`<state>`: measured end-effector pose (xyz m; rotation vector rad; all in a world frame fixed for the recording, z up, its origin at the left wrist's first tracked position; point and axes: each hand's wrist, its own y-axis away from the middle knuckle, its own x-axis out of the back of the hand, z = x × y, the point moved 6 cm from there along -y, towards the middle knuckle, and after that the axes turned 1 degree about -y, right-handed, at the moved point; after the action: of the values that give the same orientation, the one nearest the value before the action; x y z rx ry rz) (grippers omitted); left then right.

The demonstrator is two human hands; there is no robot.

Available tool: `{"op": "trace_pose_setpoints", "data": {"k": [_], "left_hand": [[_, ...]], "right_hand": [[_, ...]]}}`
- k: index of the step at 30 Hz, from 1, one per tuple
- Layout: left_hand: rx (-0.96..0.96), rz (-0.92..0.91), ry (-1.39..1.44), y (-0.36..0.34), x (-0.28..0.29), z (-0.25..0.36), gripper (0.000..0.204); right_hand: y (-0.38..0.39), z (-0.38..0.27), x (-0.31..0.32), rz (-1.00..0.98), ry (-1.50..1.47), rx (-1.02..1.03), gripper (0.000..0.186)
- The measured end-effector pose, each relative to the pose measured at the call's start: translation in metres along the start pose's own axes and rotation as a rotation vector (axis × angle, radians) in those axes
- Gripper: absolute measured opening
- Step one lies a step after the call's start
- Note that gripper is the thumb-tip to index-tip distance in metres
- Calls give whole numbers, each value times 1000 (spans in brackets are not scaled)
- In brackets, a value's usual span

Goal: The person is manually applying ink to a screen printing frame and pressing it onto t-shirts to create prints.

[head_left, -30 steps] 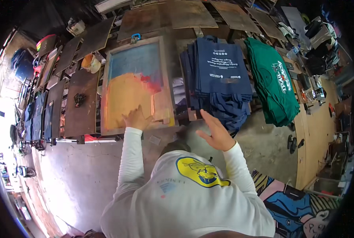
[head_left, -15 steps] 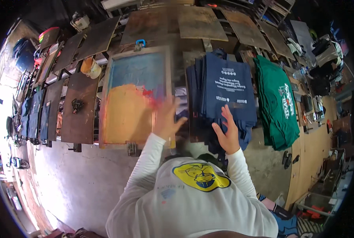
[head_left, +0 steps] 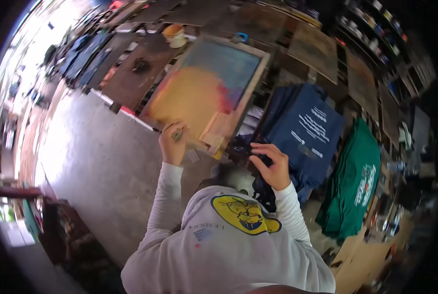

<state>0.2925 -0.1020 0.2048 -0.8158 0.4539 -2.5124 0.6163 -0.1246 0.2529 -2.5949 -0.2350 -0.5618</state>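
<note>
My left hand [head_left: 173, 144] is closed at the near edge of a wooden-framed printing screen [head_left: 260, 68]. Its fingers are around a small metal clamp [head_left: 177, 134] on that edge. Yellow-orange covers much of the mesh, with red smears and a blue area at the far end. My right hand [head_left: 274, 167] hovers at the near left of a stack of dark blue printed cloth pieces [head_left: 297, 115]. Its fingers are curved, the thumb is apart, and nothing shows between them.
Green printed cloth [head_left: 353, 183] is piled at the right. A white and yellow bucket [head_left: 175, 36] stands beyond the screen on the left. Dark boards [head_left: 313, 51] line the far side. Grey floor [head_left: 116, 181] lies at the near left.
The view has turned, so the tables look tilted. My left hand has gone from the screen's right side to the clamp at its near edge and closed. My right hand's fingers have curled somewhat.
</note>
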Motion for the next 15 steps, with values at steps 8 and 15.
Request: {"op": "trace_pose_setpoints", "data": {"k": [8,15], "left_hand": [[148,205,-42,59,87,-38,16],[412,-22,-160,31,56,-150,17]], "right_hand": [[-11,-25,-22,-21,-297,-46,54],[-12,66,-107,-201,-161,-221,32]]}}
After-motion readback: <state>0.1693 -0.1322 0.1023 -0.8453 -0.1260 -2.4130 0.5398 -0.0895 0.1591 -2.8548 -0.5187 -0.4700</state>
